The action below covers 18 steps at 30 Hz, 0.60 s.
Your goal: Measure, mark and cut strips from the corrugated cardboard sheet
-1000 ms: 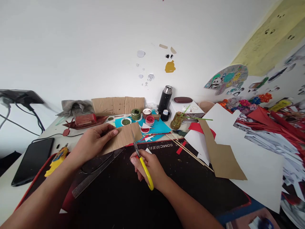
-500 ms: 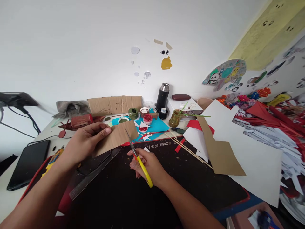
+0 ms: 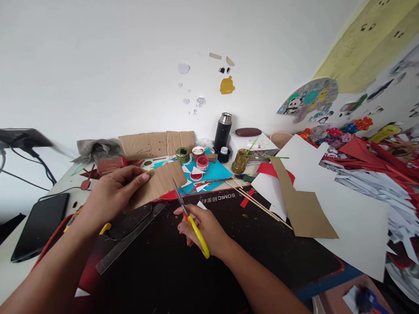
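Note:
My left hand [image 3: 121,189] pinches a piece of brown corrugated cardboard [image 3: 160,183] by its left end, thumb on top. The cardboard is held above the black desk mat [image 3: 157,279], tilted up to the right. My right hand [image 3: 203,226] grips scissors with yellow and red handles [image 3: 198,237]. Their blades point up and left, and the tips overlap the cardboard's lower right edge. Whether the blades bite into it I cannot tell. Below the cardboard lies a clear ruler [image 3: 131,240].
Open paint jars [image 3: 182,155] stand on blue paper [image 3: 222,168] near a black thermos [image 3: 223,132]. Thin wooden sticks [image 3: 262,205], a larger cardboard offcut [image 3: 310,213] and white paper [image 3: 356,235] lie right. A black tablet-like device [image 3: 41,226] rests left. Paper strips [image 3: 369,196] pile up far right.
My left hand and the cardboard have shifted slightly left, and the cardboard's right end tilts a little more upward. The scissors stay almost in place, their tips now nearer the cardboard's edge.

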Motion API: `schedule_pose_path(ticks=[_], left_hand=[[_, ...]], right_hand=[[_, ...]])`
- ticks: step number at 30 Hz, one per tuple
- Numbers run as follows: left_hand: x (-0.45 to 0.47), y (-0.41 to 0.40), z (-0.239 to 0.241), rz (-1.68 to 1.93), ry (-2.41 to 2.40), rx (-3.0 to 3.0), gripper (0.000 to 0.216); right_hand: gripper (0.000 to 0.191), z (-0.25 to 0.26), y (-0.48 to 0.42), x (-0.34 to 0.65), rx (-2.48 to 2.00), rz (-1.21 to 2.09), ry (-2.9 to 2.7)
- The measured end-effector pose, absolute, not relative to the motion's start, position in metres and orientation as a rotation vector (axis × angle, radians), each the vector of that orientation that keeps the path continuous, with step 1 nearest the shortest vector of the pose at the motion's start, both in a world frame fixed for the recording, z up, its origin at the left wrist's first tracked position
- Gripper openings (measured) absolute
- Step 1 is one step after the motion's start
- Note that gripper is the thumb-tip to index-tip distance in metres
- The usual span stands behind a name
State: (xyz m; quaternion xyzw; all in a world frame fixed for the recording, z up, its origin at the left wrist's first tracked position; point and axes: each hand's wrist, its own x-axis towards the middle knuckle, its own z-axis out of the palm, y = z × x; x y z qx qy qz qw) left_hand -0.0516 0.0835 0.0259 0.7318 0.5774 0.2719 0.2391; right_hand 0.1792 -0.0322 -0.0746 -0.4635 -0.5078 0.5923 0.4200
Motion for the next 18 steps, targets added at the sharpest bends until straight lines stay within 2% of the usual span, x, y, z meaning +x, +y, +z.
schedule_pose_path(ticks=[9,18], left_hand=[[-0.051,0.083,0.014,0.707,1.518,2.035,0.064],[-0.049,0.083,0.014,0.679,1.465,2.046,0.068]], right_hand=[[0.046,-0.070,-0.033,0.179,-1.193,1.512,-1.249],[0.051,-0.070,-0.033,0.179,-1.192,1.511,-1.232]])
